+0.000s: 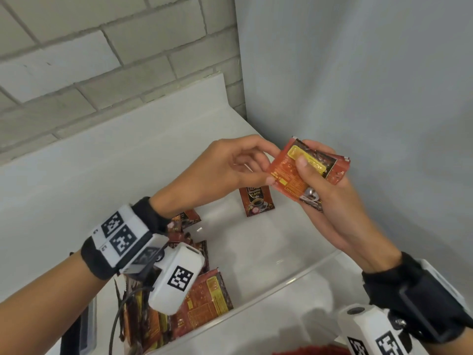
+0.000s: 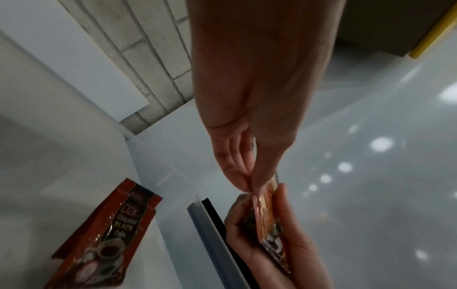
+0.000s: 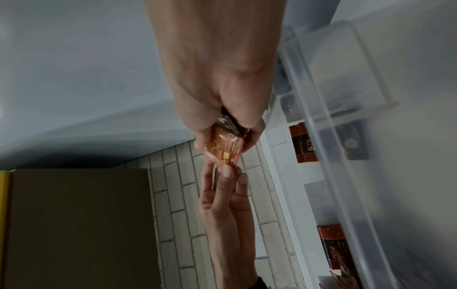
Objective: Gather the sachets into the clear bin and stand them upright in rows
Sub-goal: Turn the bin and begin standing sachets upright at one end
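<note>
My right hand (image 1: 314,180) holds a small stack of red coffee sachets (image 1: 291,170) above the far right corner of the clear bin (image 1: 281,283), thumb pressed on the top one. My left hand (image 1: 266,165) pinches the left edge of the top sachet between thumb and forefinger. In the left wrist view the left hand (image 2: 249,185) nips the stack of sachets (image 2: 265,217) edge-on. The right wrist view shows the right hand (image 3: 222,136) round the sachets (image 3: 223,150). One sachet (image 1: 256,201) stands upright against the bin's far wall. Several more sachets (image 1: 204,295) stand and lean at the bin's left end.
The bin sits on a white counter (image 1: 76,175) in a corner between a brick wall (image 1: 102,73) and a plain grey wall (image 1: 358,73). A cardboard box (image 3: 74,224) with a yellow edge shows in the wrist views. Something red (image 1: 307,352) lies at the bottom edge.
</note>
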Action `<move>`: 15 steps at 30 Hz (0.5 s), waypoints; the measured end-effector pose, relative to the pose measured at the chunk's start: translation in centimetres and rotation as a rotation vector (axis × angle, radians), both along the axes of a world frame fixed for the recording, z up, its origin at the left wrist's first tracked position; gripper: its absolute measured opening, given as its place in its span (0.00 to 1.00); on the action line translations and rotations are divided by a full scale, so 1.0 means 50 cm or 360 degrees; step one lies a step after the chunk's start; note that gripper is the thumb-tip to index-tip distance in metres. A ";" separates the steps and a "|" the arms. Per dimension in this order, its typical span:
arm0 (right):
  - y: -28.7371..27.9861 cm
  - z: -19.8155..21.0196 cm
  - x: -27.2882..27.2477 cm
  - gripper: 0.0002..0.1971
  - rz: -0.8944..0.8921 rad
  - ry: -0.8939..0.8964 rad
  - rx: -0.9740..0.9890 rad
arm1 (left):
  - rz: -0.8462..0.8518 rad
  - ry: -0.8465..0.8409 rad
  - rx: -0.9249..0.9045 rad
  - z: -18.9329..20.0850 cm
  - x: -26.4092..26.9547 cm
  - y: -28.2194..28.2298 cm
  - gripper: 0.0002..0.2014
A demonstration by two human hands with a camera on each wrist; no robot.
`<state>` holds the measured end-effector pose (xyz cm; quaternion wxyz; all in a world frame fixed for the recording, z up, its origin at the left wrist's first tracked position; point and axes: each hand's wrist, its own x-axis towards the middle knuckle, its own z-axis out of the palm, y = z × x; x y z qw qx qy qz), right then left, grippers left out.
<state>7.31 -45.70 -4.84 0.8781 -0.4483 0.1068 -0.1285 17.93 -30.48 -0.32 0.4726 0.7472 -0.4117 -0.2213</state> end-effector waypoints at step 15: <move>-0.004 0.003 -0.002 0.18 0.0242 0.0068 0.0044 | -0.0314 -0.1104 -0.0239 -0.018 0.014 0.038 0.09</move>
